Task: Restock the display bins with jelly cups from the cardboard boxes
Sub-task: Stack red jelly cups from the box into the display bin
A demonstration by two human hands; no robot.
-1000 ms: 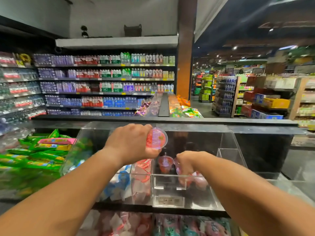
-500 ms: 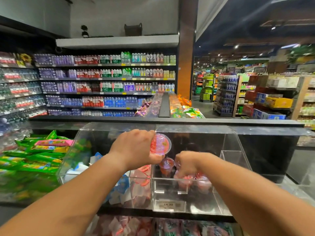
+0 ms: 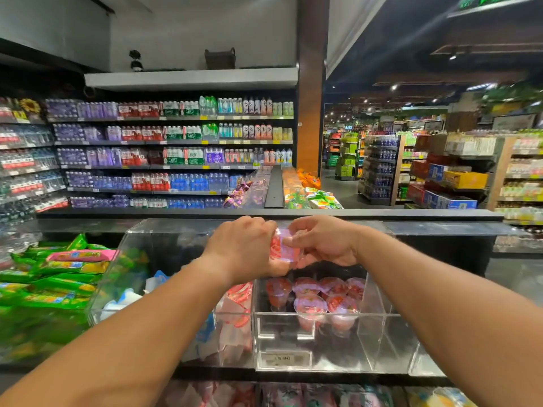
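Both my hands meet above the clear acrylic display bin (image 3: 379, 324). My left hand (image 3: 246, 245) grips a stack of red jelly cups (image 3: 283, 248) from the left side. My right hand (image 3: 323, 242) pinches the same cups from the right, thumb and fingers curled on them. Several red jelly cups (image 3: 311, 295) with foil lids stand in rows at the back of the bin below my hands. A price label (image 3: 283, 359) sits on the bin's front. No cardboard box is in view.
A neighbouring clear bin (image 3: 117, 277) on the left holds wrapped sweets, with green snack packets (image 3: 53, 283) beyond it. A dark counter ledge (image 3: 264, 213) runs behind the bins. Drink shelves (image 3: 176, 154) fill the back wall; aisles open to the right.
My right hand rose out of the bin and took hold of the cups that my left hand carries. The view tilted and moved closer, showing more cups standing in the bin.
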